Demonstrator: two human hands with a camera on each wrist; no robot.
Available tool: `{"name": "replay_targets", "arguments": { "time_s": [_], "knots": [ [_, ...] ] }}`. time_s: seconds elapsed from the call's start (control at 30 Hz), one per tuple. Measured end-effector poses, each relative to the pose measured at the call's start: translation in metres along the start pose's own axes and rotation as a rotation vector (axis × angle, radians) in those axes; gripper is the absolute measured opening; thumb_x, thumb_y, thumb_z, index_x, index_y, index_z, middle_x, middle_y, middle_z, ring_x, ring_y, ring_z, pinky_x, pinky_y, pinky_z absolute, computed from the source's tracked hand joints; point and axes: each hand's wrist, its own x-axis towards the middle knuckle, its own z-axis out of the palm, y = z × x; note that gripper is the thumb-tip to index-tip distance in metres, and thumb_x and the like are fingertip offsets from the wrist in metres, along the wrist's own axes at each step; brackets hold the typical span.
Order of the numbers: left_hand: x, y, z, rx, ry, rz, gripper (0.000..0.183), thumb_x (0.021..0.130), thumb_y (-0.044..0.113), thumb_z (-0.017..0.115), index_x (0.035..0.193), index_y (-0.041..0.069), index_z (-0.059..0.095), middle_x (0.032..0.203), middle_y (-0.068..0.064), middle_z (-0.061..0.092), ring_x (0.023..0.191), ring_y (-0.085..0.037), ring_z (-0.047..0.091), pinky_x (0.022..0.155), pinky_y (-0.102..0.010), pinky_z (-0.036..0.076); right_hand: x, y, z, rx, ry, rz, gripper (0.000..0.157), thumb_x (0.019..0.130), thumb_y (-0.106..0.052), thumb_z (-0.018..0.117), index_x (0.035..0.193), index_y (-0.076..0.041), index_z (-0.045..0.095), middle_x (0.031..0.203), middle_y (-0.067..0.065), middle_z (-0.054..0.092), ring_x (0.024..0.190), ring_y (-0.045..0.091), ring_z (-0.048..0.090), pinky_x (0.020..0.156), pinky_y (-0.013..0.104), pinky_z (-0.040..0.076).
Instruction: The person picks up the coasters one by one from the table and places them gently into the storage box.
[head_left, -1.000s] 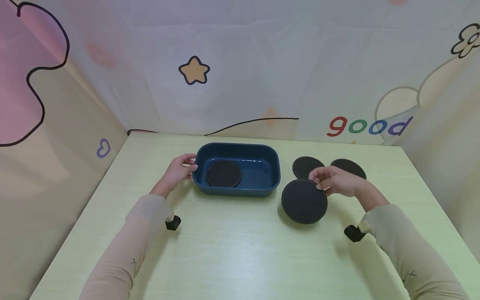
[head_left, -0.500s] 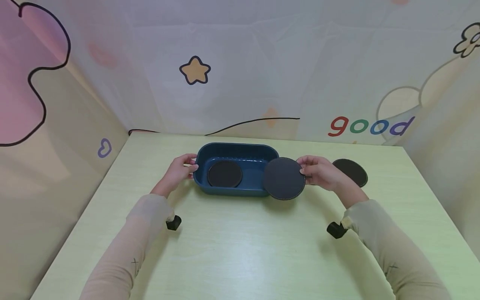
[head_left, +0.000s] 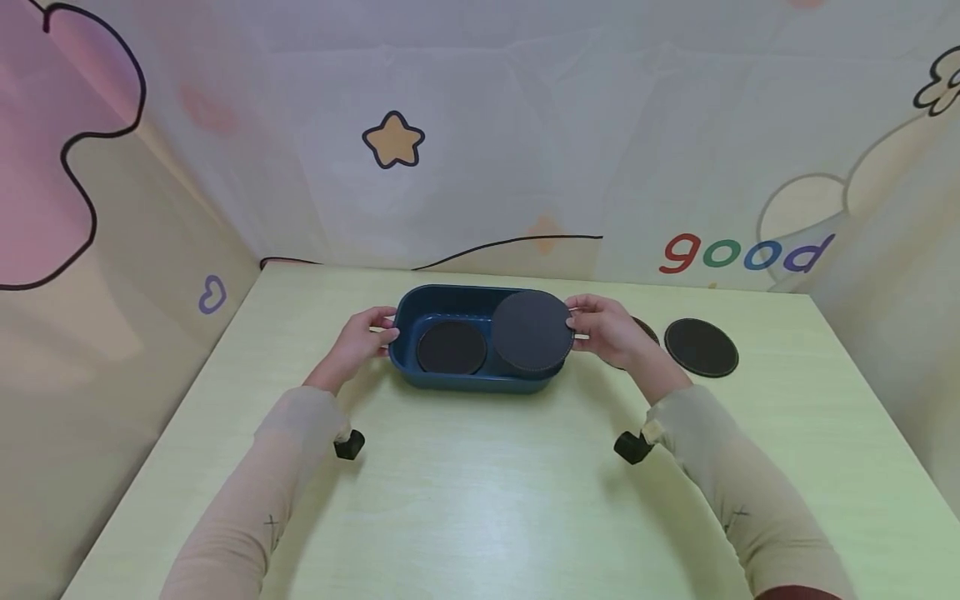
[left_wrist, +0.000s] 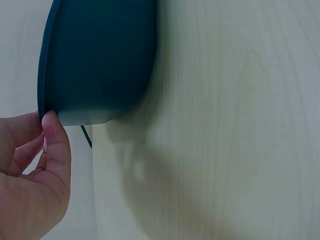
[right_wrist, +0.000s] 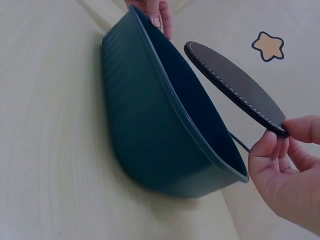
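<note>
A dark blue rectangular bin with rounded corners stands on the table. My left hand pinches its left rim between thumb and fingers, as the left wrist view also shows. One round black coaster lies flat inside on the left. Above the bin's right half, a second black coaster with white edge stitching is held by its right edge in my right hand. In the right wrist view this held coaster is tilted and apart from the rim.
Right of the bin another black coaster lies on the pale wooden table. Beside it a further coaster is mostly hidden behind my right hand. A printed cloth backdrop rises behind the table's far edge.
My right hand has carried its coaster leftward and away from me, from the table's right side to over the bin. My left hand has stayed at the rim.
</note>
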Motion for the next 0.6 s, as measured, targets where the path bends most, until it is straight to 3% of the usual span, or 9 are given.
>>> {"name": "replay_targets", "arguments": {
  "time_s": [0.33, 0.6],
  "knots": [
    [-0.002, 0.0, 0.001, -0.009, -0.002, 0.011, 0.043, 0.089, 0.006, 0.049, 0.131, 0.004, 0.039, 0.106, -0.012, 0.044, 0.073, -0.012, 0.047, 0.058, -0.018, 0.047, 0.023, 0.008, 0.026, 0.016, 0.048, 0.014, 0.016, 0.088, 0.004, 0.044, 0.098, -0.008, 0.046, 0.074, -0.003, 0.052, 0.06, 0.01, 0.053, 0.055, 0.023, 0.045],
    [0.0, -0.001, 0.001, -0.002, -0.001, 0.007, 0.043, 0.09, 0.007, 0.049, 0.131, 0.005, 0.039, 0.107, -0.012, 0.043, 0.075, -0.012, 0.047, 0.064, -0.023, 0.05, 0.04, 0.018, 0.052, 0.001, 0.086, 0.043, 0.016, 0.086, 0.004, 0.047, 0.096, -0.009, 0.046, 0.076, -0.001, 0.052, 0.059, 0.009, 0.053, 0.054, 0.022, 0.045]
  ]
}}
